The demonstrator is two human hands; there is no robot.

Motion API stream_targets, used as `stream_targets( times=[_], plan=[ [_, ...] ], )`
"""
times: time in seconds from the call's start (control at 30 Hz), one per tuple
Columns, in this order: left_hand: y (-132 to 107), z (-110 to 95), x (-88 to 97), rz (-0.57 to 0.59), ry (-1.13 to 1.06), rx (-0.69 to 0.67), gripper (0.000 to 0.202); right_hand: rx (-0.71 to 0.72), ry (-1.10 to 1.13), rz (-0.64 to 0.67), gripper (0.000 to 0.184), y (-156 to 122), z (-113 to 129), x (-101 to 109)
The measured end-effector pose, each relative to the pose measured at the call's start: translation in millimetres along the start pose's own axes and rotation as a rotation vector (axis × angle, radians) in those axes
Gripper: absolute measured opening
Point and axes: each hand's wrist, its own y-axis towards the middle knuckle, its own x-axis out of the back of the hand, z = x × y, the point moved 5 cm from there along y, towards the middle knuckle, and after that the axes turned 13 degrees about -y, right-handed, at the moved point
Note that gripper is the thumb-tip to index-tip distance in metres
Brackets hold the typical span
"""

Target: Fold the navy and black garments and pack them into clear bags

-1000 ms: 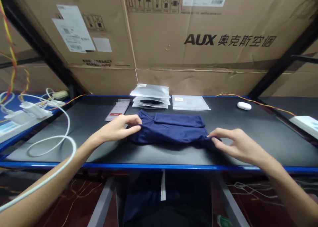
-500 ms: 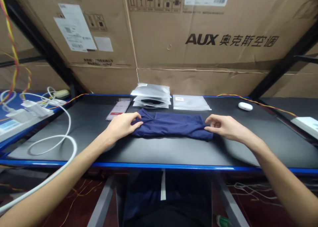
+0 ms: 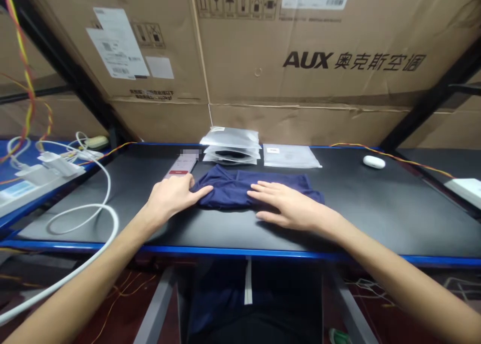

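Observation:
A navy blue folded cloth garment (image 3: 229, 188) lies in a wrinkled strip on the dark table mat. My left hand (image 3: 171, 196) rests at its left end, thumb stretched out onto the fabric; the other fingers are bent and partly hidden behind the hand. Flat across the right half of the garment, my right hand (image 3: 287, 203) has its fingers extended and apart, pointing left. Behind the fabric stand a stack of clear plastic bags (image 3: 231, 146) and a single flat bag (image 3: 291, 156). A phone (image 3: 182, 164) lies just beyond my left hand.
A white earbud case (image 3: 374, 162) sits on the right of the mat. White cable loops (image 3: 108, 211) and a power strip (image 3: 41, 183) occupy the left side. Large cardboard (image 3: 244, 83) walls the back. A blue edge (image 3: 233, 252) borders the table's front.
My right hand has left the garment's right end, moved left, and flattened onto it. The left hand has shifted slightly left, its thumb now stretched out. The view has shifted slightly.

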Motion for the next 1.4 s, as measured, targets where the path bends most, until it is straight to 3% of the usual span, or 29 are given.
stream_targets(
  times=[0.07, 0.23, 0.43, 0.57, 0.7, 0.8, 0.9, 0.97, 1.13, 1.27, 1.4],
  plan=[
    [2, 0, -2.1, 0.044, -0.064, -0.012, 0.060, 0.013, 0.005, 0.067, 0.062, 6, 5, -9],
    [9, -7, -12.2, 0.134, -0.447, -0.200, 0.038, 0.015, 0.032, 0.108, 0.064, 4, 7, -12],
    [16, -7, -5.2, 0.053, -0.694, -0.239, 0.020, -0.076, 0.031, 0.083, 0.061, -17, -19, -2],
    [16, -11, 11.3, -0.083, -0.638, -0.202, 0.037, -0.196, -0.068, 0.038, 0.058, -38, -48, 2],
    [8, -41, 26.7, -0.249, -0.648, -0.242, 0.037, -0.233, -0.064, 0.036, 0.054, -51, -57, -2],
    [1, -76, 24.6, -0.293, -0.698, -0.339, 0.036, -0.234, -0.056, 0.032, 0.056, -53, -52, -5],
    [-3, -111, 4.4, -0.188, -0.726, -0.513, 0.035, -0.241, -0.021, 0.010, 0.056, -54, -50, -6],
    [-6, -128, -15.7, -0.098, -0.622, -0.613, 0.034, -0.241, 0.034, 0.002, 0.056, -56, -52, -6],
    [-16, -147, -57.3, 0.088, -0.242, -0.841, 0.038, -0.283, 0.143, -0.021, 0.058, -68, -68, -6],
    [-21, -142, -57.4, 0.178, -0.235, -0.851, 0.052, -0.331, 0.077, 0.015, 0.062, -74, -78, -11],
    [-22, -134, -40.9, 0.244, -0.395, -0.856, 0.047, -0.323, 0.033, 0.064, 0.062, -74, -78, -16]
  ],
)
